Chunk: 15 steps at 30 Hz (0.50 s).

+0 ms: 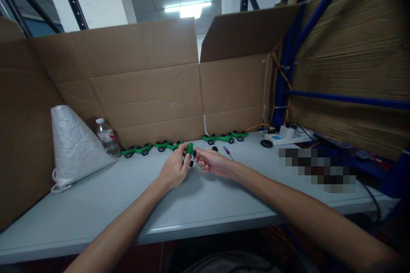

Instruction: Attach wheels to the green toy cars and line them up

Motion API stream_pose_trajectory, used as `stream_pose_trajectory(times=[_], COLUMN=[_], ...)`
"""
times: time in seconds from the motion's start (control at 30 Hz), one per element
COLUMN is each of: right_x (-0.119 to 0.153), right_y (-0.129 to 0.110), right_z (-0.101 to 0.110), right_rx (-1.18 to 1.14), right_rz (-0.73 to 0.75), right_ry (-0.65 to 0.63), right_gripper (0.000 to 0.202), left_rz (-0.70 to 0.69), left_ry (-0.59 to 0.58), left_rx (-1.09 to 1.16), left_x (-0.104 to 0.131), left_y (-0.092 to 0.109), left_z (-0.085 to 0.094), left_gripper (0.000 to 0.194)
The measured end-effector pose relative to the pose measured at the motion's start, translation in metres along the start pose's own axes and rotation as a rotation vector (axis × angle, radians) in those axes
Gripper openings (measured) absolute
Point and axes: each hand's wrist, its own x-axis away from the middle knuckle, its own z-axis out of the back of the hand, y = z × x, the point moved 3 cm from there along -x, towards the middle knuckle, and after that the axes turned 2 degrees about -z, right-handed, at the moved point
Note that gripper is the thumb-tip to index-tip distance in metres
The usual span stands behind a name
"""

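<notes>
Over the middle of the table, my left hand (173, 169) is closed around a small green toy race car (190, 148) with black wheels, tilted up off the surface. My right hand (214, 163) pinches a black wheel (194, 153) at the car's right side; whether that wheel is fixed on cannot be made out. Just beyond my right hand lie a loose black part (215, 149) and a small screwdriver (226, 150) with a purple and red handle. More green toy cars stand in a row behind, some on the left (137, 149) and some on the right (218, 138).
A white bag (77, 149) and a plastic water bottle (107, 138) stand at the left. Cardboard walls (144, 94) enclose the white table (205, 209). At the right are a power strip (290, 135), a black ring (266, 143), cables and a blue metal frame (283, 81).
</notes>
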Motion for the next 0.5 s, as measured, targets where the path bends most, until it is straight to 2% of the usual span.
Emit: stream_pose_trajectory(times=[0.5], right_x=[-0.0019], right_y=[0.0015], right_z=[0.0016], right_rx=[0.050], right_rz=[0.010], right_ry=[0.033], right_gripper=[0.047], left_rz=[0.034], left_ry=[-0.002], left_rx=[0.008], left_x=[-0.0002], left_y=[-0.0005], left_z=[0.0007], left_gripper=[0.040])
